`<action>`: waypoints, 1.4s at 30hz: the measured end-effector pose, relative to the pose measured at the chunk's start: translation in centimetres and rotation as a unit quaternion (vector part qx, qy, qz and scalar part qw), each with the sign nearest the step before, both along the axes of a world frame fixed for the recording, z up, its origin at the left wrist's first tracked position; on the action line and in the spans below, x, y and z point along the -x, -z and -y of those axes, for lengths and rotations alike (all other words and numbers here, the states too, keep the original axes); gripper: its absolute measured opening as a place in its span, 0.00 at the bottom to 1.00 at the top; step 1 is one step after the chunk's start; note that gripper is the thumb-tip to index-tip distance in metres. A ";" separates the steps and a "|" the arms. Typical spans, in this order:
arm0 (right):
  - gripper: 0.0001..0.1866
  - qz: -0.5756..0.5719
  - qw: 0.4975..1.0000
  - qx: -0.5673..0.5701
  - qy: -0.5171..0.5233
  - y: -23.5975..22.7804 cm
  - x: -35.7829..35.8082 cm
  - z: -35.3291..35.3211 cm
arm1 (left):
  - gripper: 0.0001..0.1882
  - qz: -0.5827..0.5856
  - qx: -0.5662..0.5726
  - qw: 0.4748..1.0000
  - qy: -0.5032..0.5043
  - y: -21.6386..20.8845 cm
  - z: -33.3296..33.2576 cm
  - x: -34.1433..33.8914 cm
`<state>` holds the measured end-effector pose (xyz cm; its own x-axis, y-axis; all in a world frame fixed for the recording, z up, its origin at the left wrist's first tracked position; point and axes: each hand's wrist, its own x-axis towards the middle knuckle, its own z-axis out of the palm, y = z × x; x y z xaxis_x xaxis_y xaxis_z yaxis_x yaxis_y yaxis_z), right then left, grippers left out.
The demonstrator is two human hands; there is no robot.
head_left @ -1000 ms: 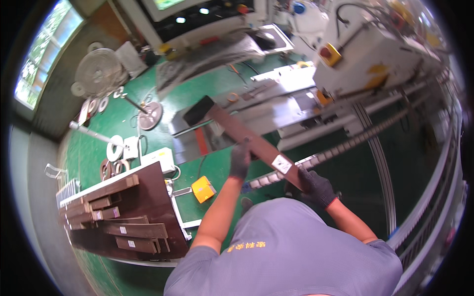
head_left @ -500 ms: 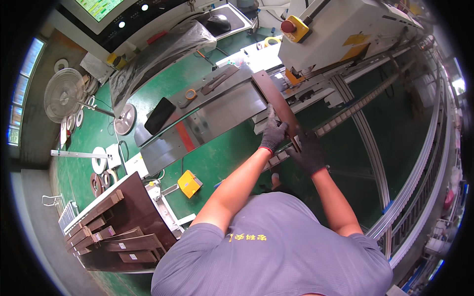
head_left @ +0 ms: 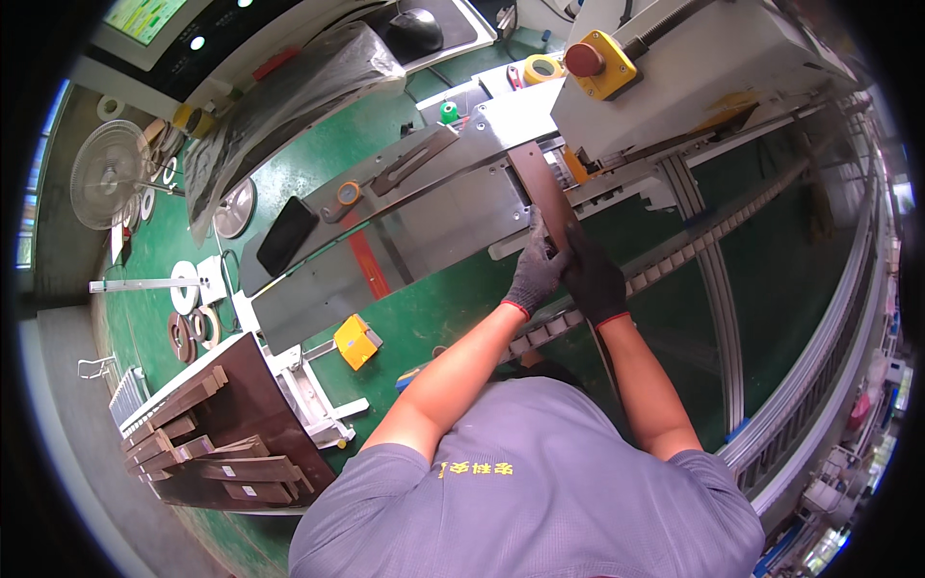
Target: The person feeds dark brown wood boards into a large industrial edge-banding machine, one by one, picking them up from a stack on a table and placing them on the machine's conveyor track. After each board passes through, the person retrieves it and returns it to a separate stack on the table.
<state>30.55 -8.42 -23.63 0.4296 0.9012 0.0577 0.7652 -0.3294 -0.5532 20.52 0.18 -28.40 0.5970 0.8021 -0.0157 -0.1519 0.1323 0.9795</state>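
A long, narrow brown board [head_left: 546,188] lies slanted across the right end of the grey metal worktable [head_left: 453,207], close to the machine. Both my hands wear dark gloves with red cuffs. My left hand [head_left: 536,272] is closed on the board's left edge, its fingers pointing along the side. My right hand [head_left: 594,279] wraps round the near end and covers it, so that end cannot be seen. The two hands are almost touching.
A machine head with a red stop button [head_left: 585,60] stands beyond the board. On the worktable lie a black phone [head_left: 287,234], a tape roll [head_left: 349,193] and a slotted metal bar [head_left: 416,161]. Brown strips [head_left: 255,469] are piled at lower left; a yellow box [head_left: 357,341] sits below the table.
My right hand has come closer to my left, and less of the board's near end shows. The whole view has shifted slightly with my head.
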 end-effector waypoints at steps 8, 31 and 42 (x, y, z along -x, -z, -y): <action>0.24 0.049 0.997 0.024 -0.055 -0.9 -6.3 0.6 | 0.52 -0.184 0.080 0.976 0.080 -0.2 0.6 -5.3; 0.34 0.313 0.945 -0.094 -0.016 8.2 -32.5 3.3 | 0.22 -0.168 -0.306 0.936 0.046 -4.9 -4.8 -10.9; 0.27 0.077 0.971 -0.023 -0.225 4.7 0.8 -2.2 | 0.25 -0.447 -0.030 0.266 -0.854 -1.4 14.9 60.6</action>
<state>29.75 -6.20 -28.29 -0.0247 0.9906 0.1349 0.9004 0.0807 -0.4275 -40.10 -14.75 -27.01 -0.8586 -0.0925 0.5042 0.3572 0.5975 0.7179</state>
